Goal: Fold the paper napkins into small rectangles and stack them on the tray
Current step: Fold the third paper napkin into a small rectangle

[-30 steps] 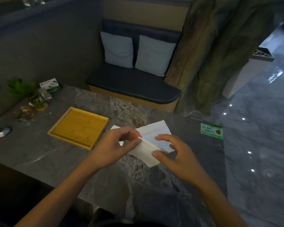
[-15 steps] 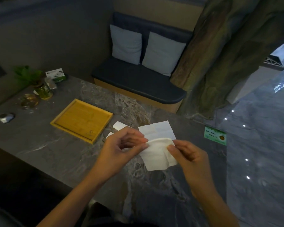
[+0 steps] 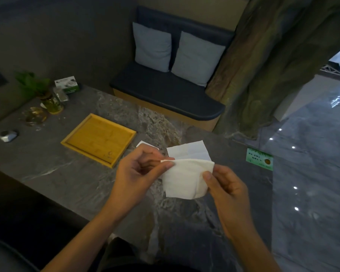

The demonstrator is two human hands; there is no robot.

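— What changed just now?
— The napkin (image 3: 185,179) has opened from a narrow strip, lifted over the desk (image 3: 67,173); left hand (image 3: 137,173) and right hand (image 3: 224,185) each pinch an edge.
— So?
— Mid-fold; the tray (image 3: 98,140) holds nothing yet.

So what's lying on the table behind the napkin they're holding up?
Behind the held napkin a flat white napkin lies on the table; its near part is covered. Another white corner peeks past the left hand; the rest is hidden.
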